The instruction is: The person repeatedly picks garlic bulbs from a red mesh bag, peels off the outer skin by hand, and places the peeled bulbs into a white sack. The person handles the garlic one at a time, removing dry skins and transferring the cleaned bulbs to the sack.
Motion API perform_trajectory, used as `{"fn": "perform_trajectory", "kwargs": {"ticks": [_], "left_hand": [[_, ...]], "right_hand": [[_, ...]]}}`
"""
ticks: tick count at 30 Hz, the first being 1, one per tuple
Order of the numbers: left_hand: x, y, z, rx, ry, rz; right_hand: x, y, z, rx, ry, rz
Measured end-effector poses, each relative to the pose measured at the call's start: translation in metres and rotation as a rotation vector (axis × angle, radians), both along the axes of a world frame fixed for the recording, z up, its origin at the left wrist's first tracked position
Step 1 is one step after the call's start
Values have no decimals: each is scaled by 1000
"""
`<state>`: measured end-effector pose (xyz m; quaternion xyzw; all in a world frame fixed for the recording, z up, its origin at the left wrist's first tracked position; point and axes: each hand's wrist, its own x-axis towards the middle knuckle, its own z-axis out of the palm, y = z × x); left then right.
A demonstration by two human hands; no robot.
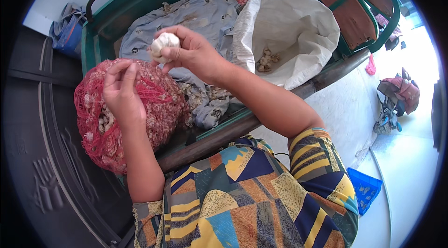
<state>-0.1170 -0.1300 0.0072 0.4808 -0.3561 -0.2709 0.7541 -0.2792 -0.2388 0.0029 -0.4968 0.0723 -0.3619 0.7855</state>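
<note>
My right hand grips a white garlic bulb between thumb and fingers, above a stained blue cloth. To its left, my left hand is raised in front of a red mesh bag packed with garlic bulbs. Its fingers curl toward the thumb; whether a scrap is pinched between them cannot be made out. On the right, a white woven sack gapes wide, with several garlic bulbs lying inside it.
A green metal cart bed holds the bags, with a dark rail along my side. Dry garlic skins litter the cloth. A blue plastic basket and a draped stroller stand on the floor at right; a dark door is at left.
</note>
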Motion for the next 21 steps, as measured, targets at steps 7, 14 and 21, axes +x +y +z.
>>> {"fn": "perform_trajectory", "kwargs": {"ticks": [7,14,21], "left_hand": [[13,27,22,-34,-114,82],[46,87,22,144,-341,420],[76,142,-15,565,-806,529]], "right_hand": [[-26,-29,16,146,-94,-227],[-35,-46,21,189,-198,-347],[-43,-39,28,295,-240,-89]]}}
